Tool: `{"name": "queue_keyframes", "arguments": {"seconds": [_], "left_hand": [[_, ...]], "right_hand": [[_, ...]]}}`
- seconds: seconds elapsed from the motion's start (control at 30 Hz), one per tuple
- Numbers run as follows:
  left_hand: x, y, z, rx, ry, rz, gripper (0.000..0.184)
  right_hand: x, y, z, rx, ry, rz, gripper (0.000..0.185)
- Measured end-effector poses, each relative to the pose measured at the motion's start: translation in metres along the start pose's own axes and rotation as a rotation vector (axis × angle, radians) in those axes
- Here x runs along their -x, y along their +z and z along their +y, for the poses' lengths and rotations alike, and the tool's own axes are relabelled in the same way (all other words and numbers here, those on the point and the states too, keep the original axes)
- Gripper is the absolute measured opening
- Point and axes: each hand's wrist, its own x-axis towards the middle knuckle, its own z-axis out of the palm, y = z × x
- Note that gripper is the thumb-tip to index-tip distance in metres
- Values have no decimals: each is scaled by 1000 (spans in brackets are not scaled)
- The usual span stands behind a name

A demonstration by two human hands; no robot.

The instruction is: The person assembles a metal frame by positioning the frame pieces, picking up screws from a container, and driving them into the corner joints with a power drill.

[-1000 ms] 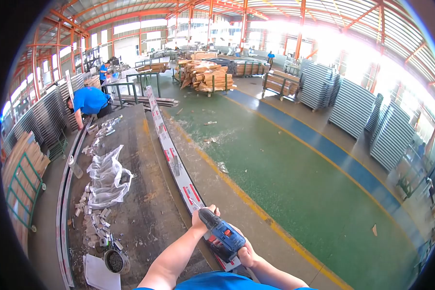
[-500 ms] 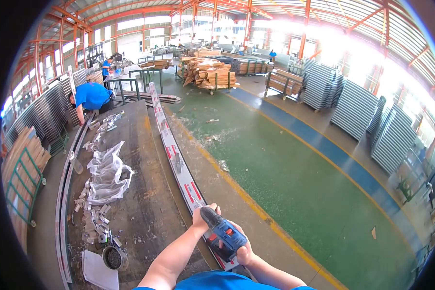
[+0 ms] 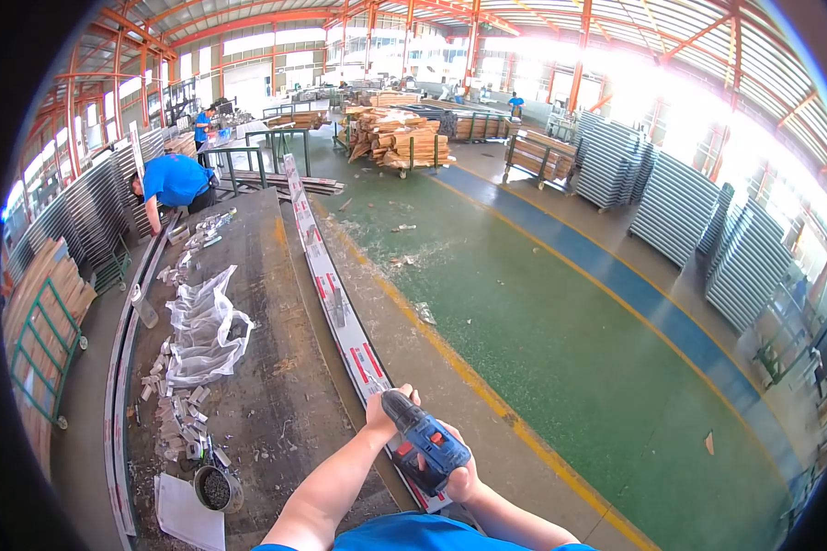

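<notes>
Green factory floor (image 3: 524, 349) alongside; drill (image 3: 423, 430) over profile (image 3: 351, 338)

Profile lies along the right edge of the bench (image 3: 289, 321). Right hand (image 3: 463, 477) wrapped round the drill, above the profile's near stretch. Left hand (image 3: 379, 413) at the drill's nose; can't tell whether gripping. Drill could skid toward it, I judge, if the profile shifts. Drill tip hidden.

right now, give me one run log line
right hand: grips cordless drill | left hand: at drill's chuck | beneath drill: long red-labelled profile
</notes>
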Motion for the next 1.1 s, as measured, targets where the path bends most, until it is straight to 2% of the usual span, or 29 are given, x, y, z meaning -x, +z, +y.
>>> {"name": "queue_keyframes", "arguments": {"seconds": [0.67, 0.93, 1.1], "left_hand": [[3, -6, 1, 15, 1, -14, 22], [1, 7, -10, -13, 45, 92, 26], [0, 9, -11, -52, 20, 79, 26]], "right_hand": [[3, 5, 4, 11, 4, 33, 116], [3, 4, 7, 2, 22, 53, 119], [2, 6, 3, 5, 23, 53, 119]]}}
